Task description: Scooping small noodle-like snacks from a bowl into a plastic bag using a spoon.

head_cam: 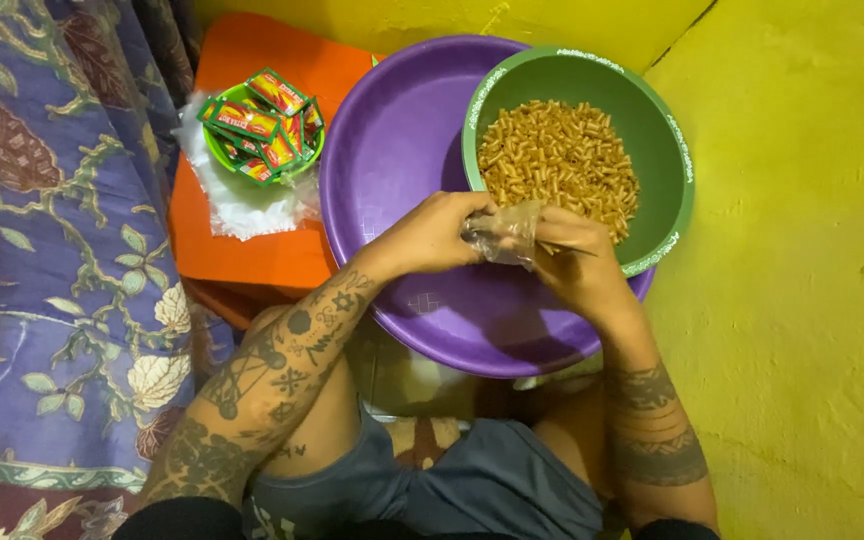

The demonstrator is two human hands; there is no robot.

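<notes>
Left hand (432, 235) and right hand (577, 262) pinching a small clear plastic bag (504, 233) at frame centre, green bowl of fried snack sticks (652, 140) upper right inside a purple basin (392, 150), sachets in a small green bowl (262, 125) upper left

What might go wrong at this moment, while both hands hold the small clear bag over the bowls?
1. The clear plastic bag is thin and crumpled between the left hand and the right hand; it may slip or tear, and its contents may spill.
2. The green bowl of fried sticks sits tilted on the rim of the purple basin; a knock from a wrist might tip it.
</notes>
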